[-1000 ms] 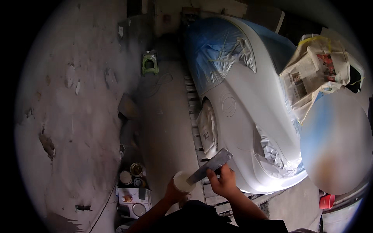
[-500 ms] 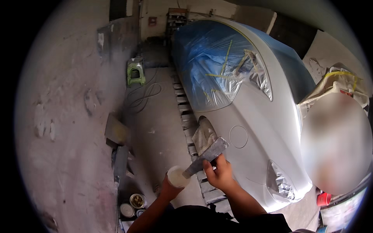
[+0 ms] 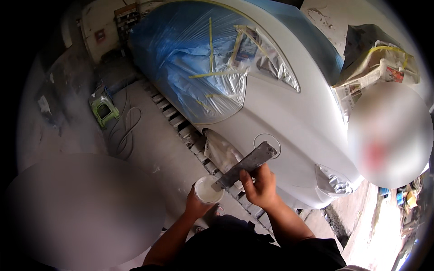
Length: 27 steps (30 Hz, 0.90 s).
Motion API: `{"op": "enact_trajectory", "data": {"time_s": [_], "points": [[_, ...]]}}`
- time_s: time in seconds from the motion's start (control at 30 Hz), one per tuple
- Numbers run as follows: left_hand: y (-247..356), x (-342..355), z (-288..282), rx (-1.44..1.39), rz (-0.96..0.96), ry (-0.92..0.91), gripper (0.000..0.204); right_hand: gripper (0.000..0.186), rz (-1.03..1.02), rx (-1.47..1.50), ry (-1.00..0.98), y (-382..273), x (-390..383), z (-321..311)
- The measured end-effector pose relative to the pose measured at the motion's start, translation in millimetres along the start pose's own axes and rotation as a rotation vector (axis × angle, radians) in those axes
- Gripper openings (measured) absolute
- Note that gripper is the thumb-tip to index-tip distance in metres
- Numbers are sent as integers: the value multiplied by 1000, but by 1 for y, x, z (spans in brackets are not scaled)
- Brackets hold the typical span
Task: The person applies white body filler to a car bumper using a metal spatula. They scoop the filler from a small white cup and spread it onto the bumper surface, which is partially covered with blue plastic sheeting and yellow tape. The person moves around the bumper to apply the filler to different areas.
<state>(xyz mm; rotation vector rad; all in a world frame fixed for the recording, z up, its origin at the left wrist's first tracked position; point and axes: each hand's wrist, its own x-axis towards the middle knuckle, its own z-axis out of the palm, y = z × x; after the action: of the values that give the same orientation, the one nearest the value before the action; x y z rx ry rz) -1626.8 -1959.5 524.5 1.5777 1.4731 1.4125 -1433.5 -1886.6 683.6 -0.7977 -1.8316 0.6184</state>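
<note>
My left hand [image 3: 195,204] is wrapped round a white cup [image 3: 209,189] with pale, creamy-looking contents. Between the thumb and fingers of my right hand [image 3: 261,189] is a flat grey stick [image 3: 247,164], stained with paint. It tilts down to the left, and its narrower lower end reaches over the rim into the cup. How deep it dips is hard to tell. Just beyond both hands stands a pale car body [image 3: 294,131], its side window area covered with blue plastic film [image 3: 176,58] and yellow tape. Crumpled masking sheet [image 3: 221,151] fills the wheel arch.
Silvery film [image 3: 333,180] covers the car's lamp opening. A green stool [image 3: 104,108] and a looped hose [image 3: 129,131] are on the floor at the left. Slatted blocks [image 3: 165,106] run along the car's side. Masking paper [image 3: 389,67] hangs at the right. Two large areas are blurred.
The whole view has turned, so the car, stool and wall appear farther left. My hands still hold the cup and stick together, the stick's end still at the cup.
</note>
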Motion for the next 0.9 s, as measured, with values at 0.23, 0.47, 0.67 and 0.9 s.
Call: {"op": "enact_trajectory", "data": {"time_s": [0.23,0.47,0.67,0.9], "points": [[-21,58,4,42,31,-114,76,22,53,54,107,27,28,-1],[-35,101,25,-94,58,-358,73,24,94,-197,263,45,18,-18],[-12,122,76,-167,163,-680,68,21,408,-293,552,33,-31,-28],[-5,114,150,-312,263,-801,63,18,346,-255,848,21,-71,-92]]}}
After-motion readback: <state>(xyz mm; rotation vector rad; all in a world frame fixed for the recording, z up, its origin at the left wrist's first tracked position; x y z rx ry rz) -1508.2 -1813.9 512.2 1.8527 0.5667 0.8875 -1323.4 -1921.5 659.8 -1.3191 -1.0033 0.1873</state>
